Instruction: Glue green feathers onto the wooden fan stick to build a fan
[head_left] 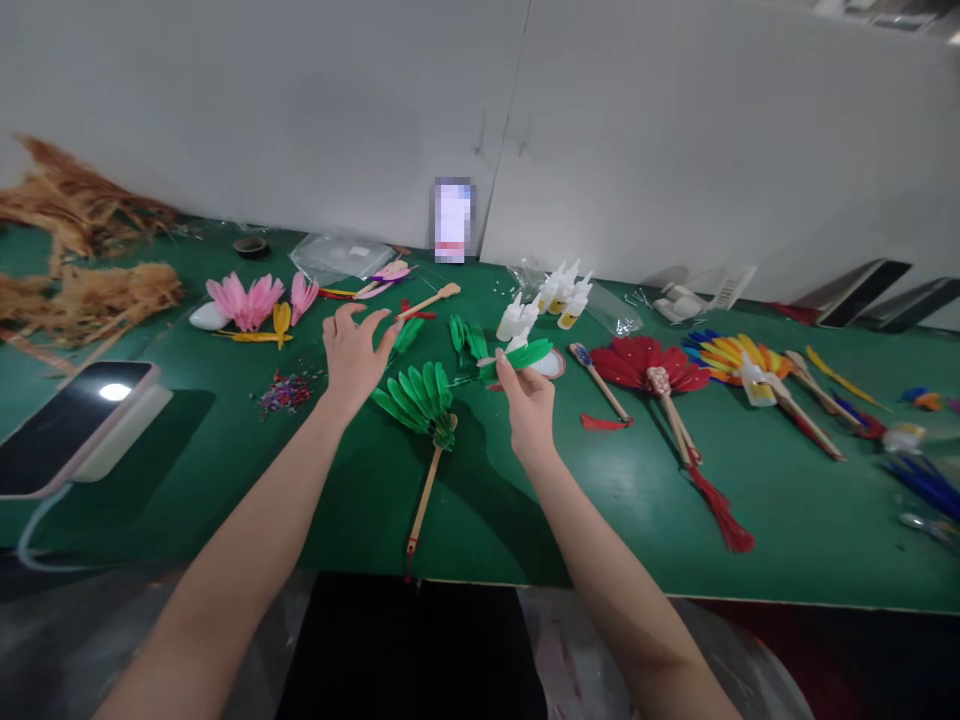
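Note:
Between my arms, a half-spread fan of green feathers [420, 397] with a wooden handle [425, 500] lies on the green table [600, 540]. My right hand [525, 400] pinches a green feather [531, 353] between thumb and fingers, just right of the fan. Up and left of the fan, my left hand [354, 352] hovers with its fingers apart, holding nothing. Its fingertips are close to a wooden stick [429, 301] and a red tassel. More loose green feathers [469, 340] lie between my two hands.
White glue bottles [555, 290] stand at the back, right of a propped phone [453, 220]. Finished-looking red [649, 365] and yellow-blue feather fans [739, 358] lie rightward. Pink feathers [246, 300], colored beads [285, 392], brown fibres [90, 295] and a cabled device [75, 420] are leftward.

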